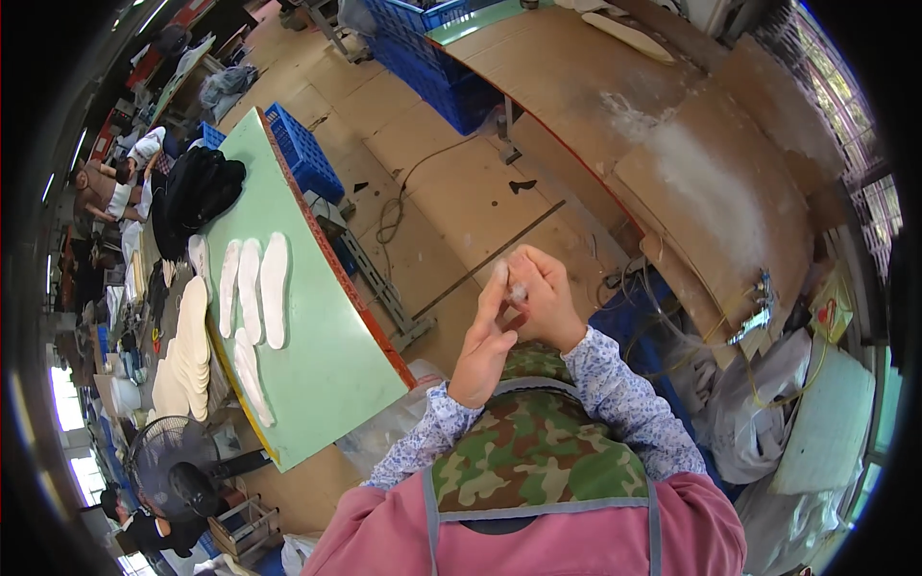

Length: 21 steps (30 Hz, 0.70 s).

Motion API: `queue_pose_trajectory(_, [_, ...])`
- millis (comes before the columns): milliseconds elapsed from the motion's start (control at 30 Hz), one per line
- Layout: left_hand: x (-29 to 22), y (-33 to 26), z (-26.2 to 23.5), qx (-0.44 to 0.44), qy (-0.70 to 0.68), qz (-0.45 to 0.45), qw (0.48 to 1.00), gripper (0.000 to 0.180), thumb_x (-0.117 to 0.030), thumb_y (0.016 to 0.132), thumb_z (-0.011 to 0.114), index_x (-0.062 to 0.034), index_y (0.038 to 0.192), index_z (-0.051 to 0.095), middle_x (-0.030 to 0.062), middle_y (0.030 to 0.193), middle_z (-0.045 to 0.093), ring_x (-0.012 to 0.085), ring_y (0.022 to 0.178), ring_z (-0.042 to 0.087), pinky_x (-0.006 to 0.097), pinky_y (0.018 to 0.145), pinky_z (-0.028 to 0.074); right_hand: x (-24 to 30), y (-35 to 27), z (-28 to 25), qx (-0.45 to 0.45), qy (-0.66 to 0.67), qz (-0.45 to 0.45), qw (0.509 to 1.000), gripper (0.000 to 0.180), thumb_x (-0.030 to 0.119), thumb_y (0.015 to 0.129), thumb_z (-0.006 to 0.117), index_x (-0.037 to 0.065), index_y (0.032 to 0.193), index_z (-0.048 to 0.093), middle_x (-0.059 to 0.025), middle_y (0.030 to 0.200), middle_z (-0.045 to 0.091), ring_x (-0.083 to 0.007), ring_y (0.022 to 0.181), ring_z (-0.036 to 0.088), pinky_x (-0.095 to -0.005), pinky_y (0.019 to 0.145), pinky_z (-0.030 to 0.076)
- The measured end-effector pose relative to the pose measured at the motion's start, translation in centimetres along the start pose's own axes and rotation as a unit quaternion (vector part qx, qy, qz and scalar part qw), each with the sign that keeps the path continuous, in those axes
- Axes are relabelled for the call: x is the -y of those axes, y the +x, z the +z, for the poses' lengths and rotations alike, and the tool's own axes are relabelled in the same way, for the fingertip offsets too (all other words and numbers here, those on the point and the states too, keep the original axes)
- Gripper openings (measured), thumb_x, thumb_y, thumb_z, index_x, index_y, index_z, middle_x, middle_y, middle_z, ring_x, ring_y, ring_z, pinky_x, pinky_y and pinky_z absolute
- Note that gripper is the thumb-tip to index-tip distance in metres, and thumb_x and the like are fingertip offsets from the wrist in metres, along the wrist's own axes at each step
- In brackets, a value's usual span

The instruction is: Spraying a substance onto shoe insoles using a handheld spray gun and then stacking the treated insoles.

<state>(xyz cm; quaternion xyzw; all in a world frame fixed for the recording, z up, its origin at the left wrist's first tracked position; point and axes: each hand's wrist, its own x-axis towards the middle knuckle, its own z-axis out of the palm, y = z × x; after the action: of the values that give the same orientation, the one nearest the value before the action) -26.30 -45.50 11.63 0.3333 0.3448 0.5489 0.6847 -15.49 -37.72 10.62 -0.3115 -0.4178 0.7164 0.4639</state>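
Observation:
My two hands meet in front of my camouflage apron (538,446), above the floor between two tables. My left hand (483,338) has its fingers stretched out and its thumb apart. Curled over at the left fingertips is my right hand (547,298), its fingers bent closed. A small whitish bit (517,291) shows between the hands; whether it is loose stuff or a coating on the fingers I cannot make out. On the green table (327,403) to the left lie several white insole-shaped pieces (275,290), out of reach of both hands.
Stacked cream insole-shaped pieces (187,360) and a black cloth heap (197,192) sit at the left. A fan (178,470) stands lower left. Blue crates (305,154) are beyond the green table. At right, a cardboard-covered table (595,96) carries white residue; a hose (663,307) hangs near it.

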Motion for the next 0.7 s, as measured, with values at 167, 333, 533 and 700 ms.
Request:
queue_pose_trajectory(167, [0.1, 5.7, -1.2, -0.036, 0.218, 0.049, 0.974, 0.076, 0.002, 0.075, 0.046, -0.0121, 0.146, 0.024, 0.0081, 0.149, 0.023, 0.0234, 0.128, 0.034, 0.039, 0.104, 0.029, 0.7, 5.5, -3.2, -0.001, -0.086, 0.064, 0.994, 0.03, 0.026, 0.098, 0.045, 0.006, 0.075, 0.048, -0.0005, 0.056, 0.046, -0.0092, 0.047, 0.041, -0.0242, 0.044, 0.032])
queue_pose_trajectory(333, [-0.4, 12.5, -3.8, -0.063, 0.634, 0.18, 0.75, 0.069, 0.003, 0.071, 0.049, -0.0022, 0.139, 0.034, 0.0206, 0.143, 0.03, 0.0385, 0.125, 0.036, 0.044, 0.102, 0.03, 1.0, 11.9, -5.1, -0.024, -0.4, -0.125, 0.908, 0.023, 0.018, 0.093, 0.048, 0.001, 0.079, 0.051, -0.0186, 0.065, 0.05, -0.0331, 0.056, 0.049, -0.0378, 0.053, 0.041])
queue_pose_trajectory(533, [-3.8, 21.8, -8.7, 0.028, 0.25, 0.086, 0.964, 0.072, 0.001, 0.079, 0.05, -0.0036, 0.145, 0.021, 0.0109, 0.149, 0.023, 0.0212, 0.137, 0.024, 0.033, 0.108, 0.024, 0.5, 22.8, -4.1, -0.045, -0.282, -0.092, 0.954, 0.021, 0.011, 0.094, 0.045, 0.001, 0.078, 0.051, -0.0057, 0.062, 0.049, -0.0117, 0.058, 0.046, -0.0281, 0.053, 0.04])
queue_pose_trajectory(700, [-7.3, 28.7, -11.5, 0.06, -0.157, -0.019, 0.986, 0.071, -0.005, 0.083, 0.047, -0.0117, 0.148, 0.018, 0.0008, 0.147, 0.025, 0.0165, 0.134, 0.027, 0.033, 0.107, 0.027, 0.9, 31.1, -3.4, -0.076, -0.331, -0.151, 0.928, 0.024, 0.009, 0.095, 0.044, 0.003, 0.072, 0.041, 0.0001, 0.064, 0.041, -0.0059, 0.059, 0.037, -0.0235, 0.05, 0.031])
